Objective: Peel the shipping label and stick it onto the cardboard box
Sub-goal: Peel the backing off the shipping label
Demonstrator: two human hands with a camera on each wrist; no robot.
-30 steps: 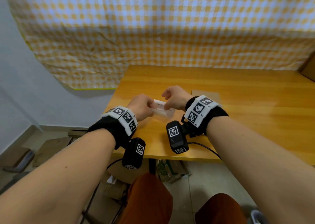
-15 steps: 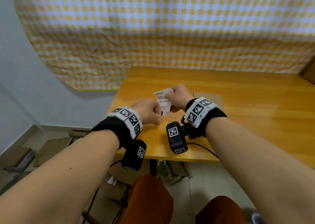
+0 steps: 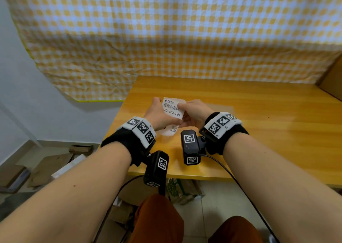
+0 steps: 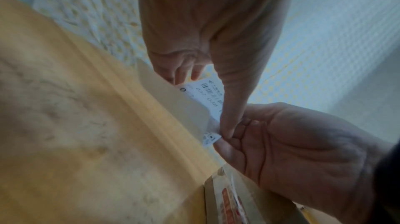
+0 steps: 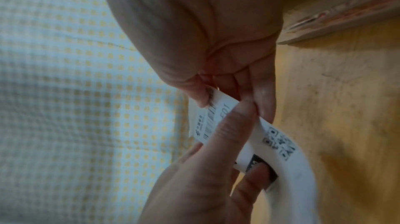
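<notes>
The white shipping label [image 3: 172,108], printed with a barcode and "032-038-E01", stands upright above the table between my hands. Its lower end with a QR code [image 3: 171,130] curls toward me. My left hand [image 3: 159,111] grips its left side, thumb on the printed face [image 5: 233,125]. My right hand [image 3: 187,108] pinches the right edge, with thumb and fingers [image 5: 259,106] on either side of the sheet. The flat cardboard box [image 3: 223,107] lies on the table just behind my right hand, and shows red tape in the right wrist view [image 5: 346,17].
The wooden table [image 3: 259,141] has its left edge close beside my left hand and its front edge under my wrists. A checked cloth [image 3: 185,39] hangs behind. A brown box [image 3: 333,81] sits far right. Cardboard scraps [image 3: 46,166] lie on the floor.
The label was held low and flat between my hands; now it is raised upright with its print facing me. My left hand moved up beside it, and the lower end has curled free.
</notes>
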